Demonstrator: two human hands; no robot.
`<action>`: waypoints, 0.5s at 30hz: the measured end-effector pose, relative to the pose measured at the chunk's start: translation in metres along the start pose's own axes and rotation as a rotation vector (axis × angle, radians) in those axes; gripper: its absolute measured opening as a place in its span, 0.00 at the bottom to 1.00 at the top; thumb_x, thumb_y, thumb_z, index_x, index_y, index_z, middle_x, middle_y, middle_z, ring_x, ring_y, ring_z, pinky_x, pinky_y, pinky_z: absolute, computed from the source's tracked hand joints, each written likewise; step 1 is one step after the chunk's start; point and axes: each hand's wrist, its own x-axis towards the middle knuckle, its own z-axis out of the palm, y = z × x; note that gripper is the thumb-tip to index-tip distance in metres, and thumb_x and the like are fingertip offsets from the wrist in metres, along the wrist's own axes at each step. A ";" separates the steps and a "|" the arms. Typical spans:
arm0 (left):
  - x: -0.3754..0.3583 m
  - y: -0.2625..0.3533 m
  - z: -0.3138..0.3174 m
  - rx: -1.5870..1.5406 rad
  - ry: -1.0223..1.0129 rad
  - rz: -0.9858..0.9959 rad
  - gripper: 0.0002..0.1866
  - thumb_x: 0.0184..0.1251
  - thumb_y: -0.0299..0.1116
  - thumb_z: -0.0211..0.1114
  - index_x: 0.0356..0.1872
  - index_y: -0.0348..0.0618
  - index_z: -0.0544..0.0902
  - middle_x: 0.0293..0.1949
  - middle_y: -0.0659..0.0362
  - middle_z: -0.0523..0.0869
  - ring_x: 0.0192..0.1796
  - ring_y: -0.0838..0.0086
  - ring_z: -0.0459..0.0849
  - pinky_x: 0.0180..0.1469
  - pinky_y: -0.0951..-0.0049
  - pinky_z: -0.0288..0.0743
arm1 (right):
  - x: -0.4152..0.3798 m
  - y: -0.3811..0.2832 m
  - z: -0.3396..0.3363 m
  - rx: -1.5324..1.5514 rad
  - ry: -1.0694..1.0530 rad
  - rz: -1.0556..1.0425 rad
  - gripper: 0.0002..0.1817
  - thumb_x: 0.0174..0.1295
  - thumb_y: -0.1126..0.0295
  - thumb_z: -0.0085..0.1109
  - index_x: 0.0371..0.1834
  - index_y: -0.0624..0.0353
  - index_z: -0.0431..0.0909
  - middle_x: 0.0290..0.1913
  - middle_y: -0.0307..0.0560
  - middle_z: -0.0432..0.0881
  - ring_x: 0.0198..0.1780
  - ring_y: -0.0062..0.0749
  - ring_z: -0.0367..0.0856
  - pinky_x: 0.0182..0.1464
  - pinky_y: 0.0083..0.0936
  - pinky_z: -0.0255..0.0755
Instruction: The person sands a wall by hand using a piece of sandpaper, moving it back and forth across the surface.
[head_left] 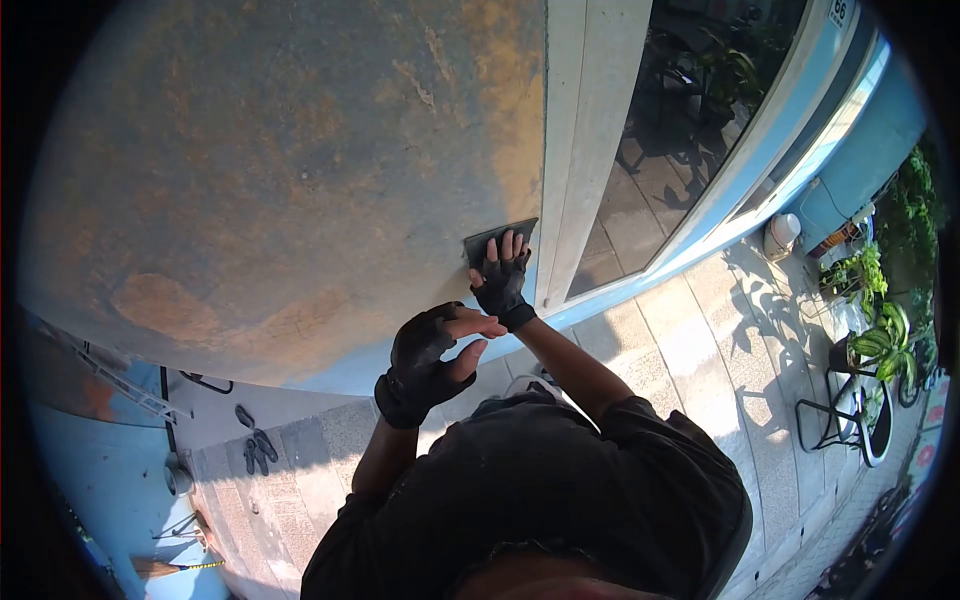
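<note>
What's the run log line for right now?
right hand: spread over dark pad against wall | left hand: fingers bent, nothing visibly held

The wall (350, 180) spans your 10 to 12 o'clock, with the flat pad (484, 244) lying against it at 12, under your right hand (502, 278). The window (690, 120) sits at 1 o'clock, just past the frame strip (582, 140) beside the wall. Farther round, the bucket (784, 234) stands near 2, and the potted plant (884, 343) between 2 and 3. Sandals (260, 446) lie on the floor (300, 490) at 9 (well apart from you), the broom (160, 568) between 8 and 9.
</note>
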 end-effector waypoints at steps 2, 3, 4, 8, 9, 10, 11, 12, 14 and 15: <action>-0.002 -0.001 -0.001 0.016 0.005 -0.010 0.12 0.66 0.22 0.67 0.50 0.42 0.85 0.39 0.56 0.94 0.41 0.62 0.92 0.49 0.64 0.84 | 0.031 -0.015 -0.010 0.046 0.073 0.013 0.41 0.73 0.45 0.52 0.81 0.60 0.57 0.83 0.72 0.50 0.82 0.77 0.45 0.77 0.73 0.39; -0.003 -0.003 -0.003 0.040 0.010 -0.016 0.12 0.66 0.23 0.67 0.50 0.42 0.85 0.39 0.56 0.94 0.41 0.62 0.92 0.49 0.64 0.83 | 0.060 -0.026 -0.021 0.098 0.153 0.024 0.40 0.73 0.46 0.52 0.81 0.59 0.58 0.83 0.72 0.50 0.83 0.76 0.45 0.77 0.73 0.38; -0.004 -0.007 -0.003 0.029 0.018 -0.029 0.12 0.66 0.22 0.67 0.49 0.42 0.86 0.39 0.57 0.94 0.41 0.62 0.92 0.49 0.65 0.83 | 0.093 -0.036 -0.034 0.115 0.186 0.007 0.39 0.73 0.47 0.51 0.81 0.59 0.60 0.83 0.71 0.50 0.83 0.74 0.45 0.78 0.72 0.38; -0.003 -0.009 -0.002 0.024 -0.017 -0.065 0.12 0.66 0.22 0.66 0.49 0.41 0.86 0.40 0.56 0.95 0.42 0.63 0.92 0.51 0.65 0.83 | 0.179 -0.055 -0.086 0.067 0.125 -0.008 0.39 0.76 0.47 0.48 0.81 0.63 0.59 0.84 0.73 0.48 0.84 0.74 0.43 0.80 0.68 0.35; -0.004 -0.010 -0.001 0.015 -0.024 -0.079 0.12 0.66 0.22 0.66 0.49 0.41 0.86 0.40 0.56 0.95 0.42 0.63 0.92 0.51 0.65 0.83 | 0.179 -0.052 -0.086 0.065 0.144 -0.030 0.38 0.75 0.48 0.49 0.81 0.60 0.61 0.84 0.71 0.50 0.83 0.72 0.45 0.79 0.68 0.36; -0.004 -0.012 -0.001 -0.002 -0.020 -0.082 0.12 0.66 0.21 0.66 0.49 0.41 0.86 0.40 0.56 0.95 0.42 0.64 0.92 0.52 0.66 0.83 | 0.175 -0.050 -0.085 0.064 0.167 -0.053 0.37 0.74 0.49 0.51 0.80 0.58 0.62 0.84 0.68 0.52 0.83 0.71 0.47 0.79 0.69 0.37; -0.005 -0.013 -0.001 -0.018 -0.015 -0.079 0.12 0.65 0.21 0.66 0.49 0.40 0.86 0.40 0.56 0.95 0.42 0.64 0.92 0.53 0.66 0.83 | 0.156 -0.045 -0.076 0.062 0.164 -0.045 0.37 0.74 0.49 0.51 0.80 0.58 0.62 0.84 0.68 0.52 0.83 0.71 0.47 0.79 0.69 0.37; -0.005 -0.013 -0.001 -0.021 -0.010 -0.069 0.12 0.65 0.21 0.66 0.49 0.40 0.86 0.40 0.55 0.94 0.42 0.64 0.93 0.52 0.65 0.83 | 0.120 -0.033 -0.056 0.036 0.142 -0.013 0.38 0.75 0.48 0.50 0.80 0.61 0.60 0.83 0.71 0.51 0.83 0.73 0.46 0.79 0.69 0.37; -0.004 -0.012 0.000 -0.041 -0.020 -0.090 0.12 0.65 0.21 0.66 0.49 0.40 0.86 0.40 0.54 0.94 0.42 0.63 0.93 0.51 0.65 0.83 | 0.044 -0.012 -0.022 0.011 0.096 0.036 0.40 0.75 0.47 0.49 0.81 0.65 0.58 0.83 0.75 0.50 0.83 0.76 0.46 0.79 0.69 0.38; -0.004 -0.011 0.000 -0.059 -0.029 -0.110 0.12 0.65 0.21 0.66 0.49 0.40 0.86 0.40 0.54 0.94 0.42 0.63 0.93 0.50 0.65 0.84 | 0.011 -0.004 -0.013 0.012 0.071 0.055 0.40 0.75 0.47 0.49 0.81 0.65 0.57 0.83 0.75 0.50 0.82 0.77 0.46 0.79 0.70 0.39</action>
